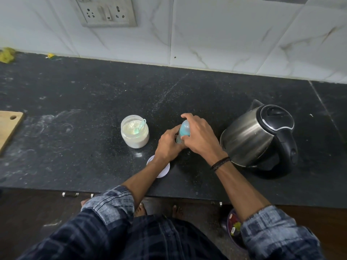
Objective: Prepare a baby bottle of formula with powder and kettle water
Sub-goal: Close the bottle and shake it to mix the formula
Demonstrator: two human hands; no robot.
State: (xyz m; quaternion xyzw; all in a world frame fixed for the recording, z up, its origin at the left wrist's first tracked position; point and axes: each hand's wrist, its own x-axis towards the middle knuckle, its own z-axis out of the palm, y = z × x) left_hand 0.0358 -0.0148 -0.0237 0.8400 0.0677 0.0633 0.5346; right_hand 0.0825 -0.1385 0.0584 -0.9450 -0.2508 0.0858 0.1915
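Your left hand (pixel 168 145) grips the baby bottle (pixel 183 132) low; your right hand (pixel 199 134) clasps its cap, bottle between both.

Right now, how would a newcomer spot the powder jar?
On the black counter, look left from the steel kettle, past the baby bottle. The powder jar stands alone there: clear, lidless, holding white powder and a pale teal scoop.

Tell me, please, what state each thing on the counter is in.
Powder jar: open, scoop standing in the powder.
White lid: off, lying flat on the counter.
Baby bottle: cap on, held.
Kettle: upright, lid shut.
Left hand: grips the bottle's body.
Right hand: grips the bottle's top.
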